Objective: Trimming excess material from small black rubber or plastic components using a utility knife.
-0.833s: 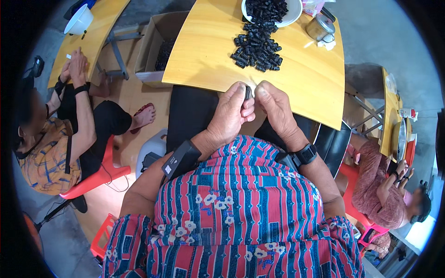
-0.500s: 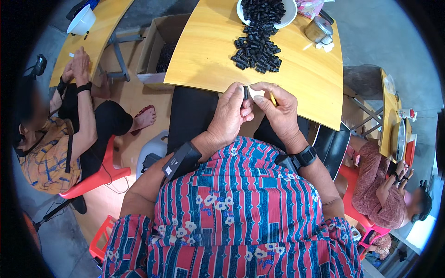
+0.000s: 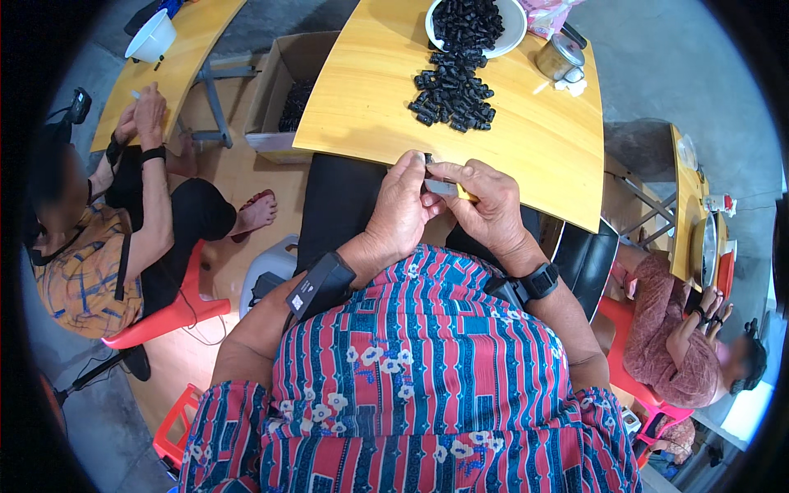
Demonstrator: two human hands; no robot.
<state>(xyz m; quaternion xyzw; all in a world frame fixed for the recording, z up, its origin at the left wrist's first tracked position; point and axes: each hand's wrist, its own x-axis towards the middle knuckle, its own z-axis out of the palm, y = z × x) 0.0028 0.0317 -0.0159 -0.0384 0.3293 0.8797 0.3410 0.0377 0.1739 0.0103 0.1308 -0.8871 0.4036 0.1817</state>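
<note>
My left hand is closed around a small black plastic part, gripped between thumb and fingers just off the table's front edge. In my right hand is a small knife with a flat grey blade and a yellow handle. Its blade points left and lies against or close to the black part; my fingers partly hide the contact. Beyond my hands, a heap of similar black parts spreads over the yellow wooden table, trailing from a white bowl full of them.
A lidded metal-and-glass container stands at the table's far right beside a pink bag. Left of the table is a cardboard box holding dark parts. One person sits at the left, another at the right.
My right hand has turned and shifted slightly left. The knife's blade now shows flat, pointing toward the black part; before, mainly its yellow handle stood up between my fingers.
</note>
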